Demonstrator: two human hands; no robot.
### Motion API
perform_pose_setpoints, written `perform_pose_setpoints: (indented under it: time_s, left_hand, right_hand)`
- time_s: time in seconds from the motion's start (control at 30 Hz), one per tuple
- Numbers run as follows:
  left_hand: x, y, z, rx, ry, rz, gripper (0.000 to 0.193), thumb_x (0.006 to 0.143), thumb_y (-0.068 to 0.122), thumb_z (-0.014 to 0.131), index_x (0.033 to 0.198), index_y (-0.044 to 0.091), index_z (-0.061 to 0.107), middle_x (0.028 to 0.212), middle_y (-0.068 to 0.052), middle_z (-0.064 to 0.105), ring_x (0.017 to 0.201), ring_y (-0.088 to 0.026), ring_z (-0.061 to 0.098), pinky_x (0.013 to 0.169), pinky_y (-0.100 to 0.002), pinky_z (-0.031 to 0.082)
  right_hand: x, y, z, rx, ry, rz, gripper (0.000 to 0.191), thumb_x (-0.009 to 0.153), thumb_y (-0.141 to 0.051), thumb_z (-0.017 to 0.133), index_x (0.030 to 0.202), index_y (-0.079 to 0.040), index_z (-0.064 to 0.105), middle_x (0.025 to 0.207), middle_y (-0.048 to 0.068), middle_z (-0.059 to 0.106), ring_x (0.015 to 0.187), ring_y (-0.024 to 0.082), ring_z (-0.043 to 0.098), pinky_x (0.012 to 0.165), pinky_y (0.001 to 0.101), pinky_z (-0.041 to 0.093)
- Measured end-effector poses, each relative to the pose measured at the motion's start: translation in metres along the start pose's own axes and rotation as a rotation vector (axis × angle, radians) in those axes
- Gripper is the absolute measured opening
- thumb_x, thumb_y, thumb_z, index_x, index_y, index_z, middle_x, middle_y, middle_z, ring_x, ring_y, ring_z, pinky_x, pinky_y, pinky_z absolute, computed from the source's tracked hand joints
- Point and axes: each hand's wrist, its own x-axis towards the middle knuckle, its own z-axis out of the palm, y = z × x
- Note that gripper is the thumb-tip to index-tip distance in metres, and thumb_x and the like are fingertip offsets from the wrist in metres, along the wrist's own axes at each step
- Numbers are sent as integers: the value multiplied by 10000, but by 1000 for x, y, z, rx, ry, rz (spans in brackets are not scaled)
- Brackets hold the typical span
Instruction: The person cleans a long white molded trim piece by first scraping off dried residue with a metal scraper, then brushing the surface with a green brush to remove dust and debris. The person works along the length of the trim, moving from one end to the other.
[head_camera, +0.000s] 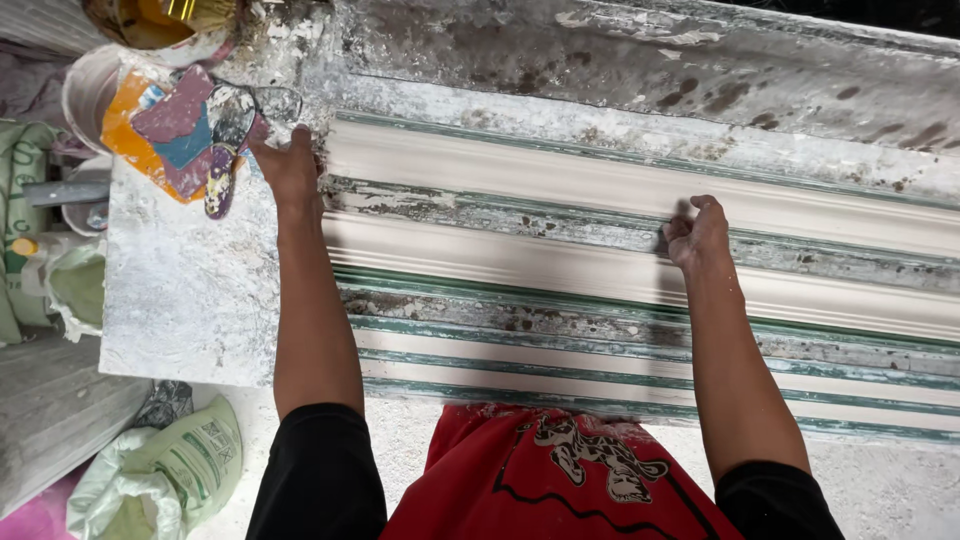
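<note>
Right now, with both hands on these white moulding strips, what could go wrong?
1. The right hand presses on a long white moulding strip; if the cast is soft, it may dent or crack.
2. The left hand sits at the strip's end beside the scissors; a nick seems possible.
3. The bucket stands at the bench edge and could be knocked off.

Plaster-casting workshop: long moulding strips (640, 275) on caked workbench (190, 300), spattered buckets (95, 85), powder sacks (170, 470) on floor.
</note>
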Motion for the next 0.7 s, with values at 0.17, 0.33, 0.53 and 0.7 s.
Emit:
perform_pose_setpoints:
  time_s: [0.17, 0.33, 0.53, 0.7]
  left_hand:
    - [8, 1, 10, 474, -76, 756, 360, 1002, -4, 729, 1316, -52, 560, 1258, -134, 627, 1166, -185, 560, 1039, -410, 453]
    - [8, -6, 9, 310, -76, 478, 237, 974, -13, 645, 1210, 0, 633, 906, -15, 506, 750, -85, 432, 684, -270, 423]
    - [11, -11, 7, 119, -68, 387, 219, 940, -72, 593, 1138, 23, 595, 709, 52, 445, 618, -39, 388, 558, -235, 346]
    - [17, -19, 10, 73, -43, 433, 226, 936, -100, 591, 1130, 15, 587, 729, 43, 458, 634, -49, 394, 581, -246, 347]
  right_hand:
    - [-8, -7, 9, -7, 80, 21, 339, 949, -225, 579, 1224, -60, 471, 1061, 120, 402, 713, 172, 432, 804, 402, 515]
    - [-11, -12, 16, -37, 141, 64, 325, 931, -233, 561, 1217, -96, 492, 1042, 112, 399, 744, 171, 413, 862, 429, 494]
    - [-1, -12, 19, -48, 195, 94, 365, 905, -231, 622, 1197, -73, 470, 1034, 106, 385, 755, 164, 401, 887, 427, 501]
    - [7, -13, 14, -2, 204, 98, 390, 907, -214, 620, 1209, -40, 446, 1051, 132, 396, 760, 178, 412, 875, 424, 517]
